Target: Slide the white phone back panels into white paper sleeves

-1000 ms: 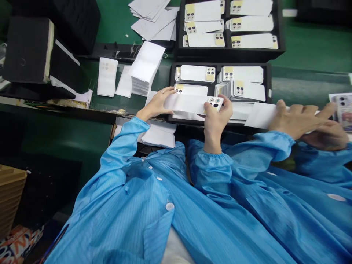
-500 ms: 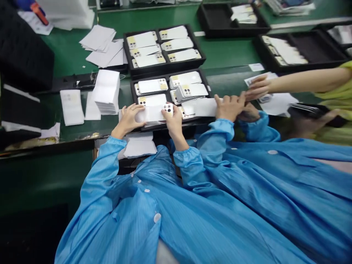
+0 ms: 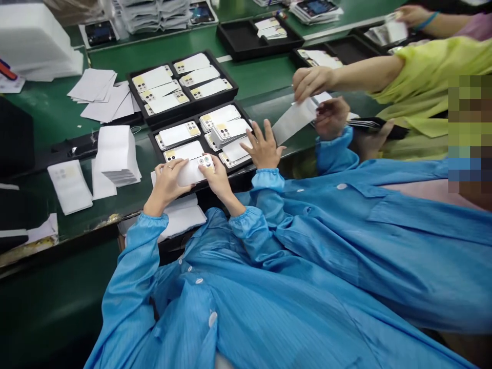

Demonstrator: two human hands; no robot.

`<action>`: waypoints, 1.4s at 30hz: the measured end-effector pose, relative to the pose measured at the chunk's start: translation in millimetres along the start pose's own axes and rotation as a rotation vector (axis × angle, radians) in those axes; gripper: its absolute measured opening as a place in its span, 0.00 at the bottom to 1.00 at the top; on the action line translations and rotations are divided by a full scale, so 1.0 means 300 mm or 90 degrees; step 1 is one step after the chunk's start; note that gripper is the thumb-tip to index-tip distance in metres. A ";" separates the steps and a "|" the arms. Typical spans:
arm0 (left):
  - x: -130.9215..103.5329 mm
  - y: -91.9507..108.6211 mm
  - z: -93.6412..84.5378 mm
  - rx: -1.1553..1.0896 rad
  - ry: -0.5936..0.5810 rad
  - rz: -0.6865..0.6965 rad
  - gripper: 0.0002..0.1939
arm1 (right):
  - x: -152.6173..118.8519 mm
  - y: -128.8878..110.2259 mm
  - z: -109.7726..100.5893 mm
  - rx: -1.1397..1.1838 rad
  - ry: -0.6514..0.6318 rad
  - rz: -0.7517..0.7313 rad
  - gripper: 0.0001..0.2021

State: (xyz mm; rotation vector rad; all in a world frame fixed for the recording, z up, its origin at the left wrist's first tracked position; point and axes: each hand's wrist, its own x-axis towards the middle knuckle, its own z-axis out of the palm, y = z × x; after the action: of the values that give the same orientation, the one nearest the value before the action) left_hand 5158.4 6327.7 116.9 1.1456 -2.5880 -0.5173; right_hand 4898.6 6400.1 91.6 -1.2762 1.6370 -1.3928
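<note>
Both of my hands hold a white phone back panel (image 3: 189, 173) between them, level at the front edge of the near black tray. My left hand (image 3: 167, 182) grips its left end, thumb below and fingers above. At the other end my right hand (image 3: 217, 179) pinches it beside the round camera openings. Just beyond lies the near black tray (image 3: 156, 148), with stacks of similar white panels in its compartments. Under the left hand, a white sheet edge shows in part. Folded white sheets (image 3: 180, 218) rest below my hands.
Left of the tray stand a stack of white paper sleeves (image 3: 115, 154) and a single sleeve (image 3: 70, 187). A second filled tray (image 3: 169, 119) sits behind. A co-worker's spread hand (image 3: 265, 146) reaches close on my right; another person's hand (image 3: 313, 82) holds a white sheet (image 3: 294, 120).
The view has turned to the right. My hands keep holding the panel. The blue-sleeved co-worker's near hand has opened and let go of a white sheet, which the yellow-sleeved person has lifted.
</note>
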 end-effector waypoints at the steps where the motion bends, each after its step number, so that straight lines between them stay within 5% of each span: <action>1: 0.006 0.016 -0.002 0.002 0.006 0.007 0.43 | -0.023 0.009 0.077 0.020 0.010 0.015 0.38; 3: 0.016 0.044 -0.007 0.001 0.015 0.014 0.43 | -0.055 0.025 0.192 0.071 0.032 0.035 0.40; 5: 0.025 0.068 -0.011 -0.002 0.021 0.017 0.42 | -0.068 0.027 0.232 0.071 0.050 0.025 0.42; 14: 0.031 0.124 0.019 -0.024 0.087 0.018 0.40 | -0.083 -0.073 0.171 0.031 -0.087 -0.066 0.46; 19: 0.011 0.144 0.033 0.001 0.188 -0.048 0.41 | -0.102 -0.134 0.181 0.026 -0.029 -0.054 0.40; 23: -0.005 0.147 0.040 -0.030 0.266 -0.081 0.51 | -0.079 -0.203 0.151 -0.009 0.008 -0.158 0.27; 28: -0.023 0.094 0.077 -0.118 0.369 -0.075 0.69 | -0.013 -0.223 0.112 -0.074 0.074 -0.278 0.24; 37: -0.210 0.059 0.110 -0.108 0.439 -0.178 0.50 | -0.067 -0.231 0.292 0.035 -0.029 -0.257 0.21; 42: -0.353 -0.173 0.035 -0.122 0.664 -0.400 0.48 | -0.149 -0.187 0.353 0.101 -0.110 -0.180 0.24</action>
State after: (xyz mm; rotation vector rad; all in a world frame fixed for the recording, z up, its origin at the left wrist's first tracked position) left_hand 5257.8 6377.1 75.4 1.5778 -1.2697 -0.1707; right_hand 5024.3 6406.1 114.7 -1.5308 1.2413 -1.4960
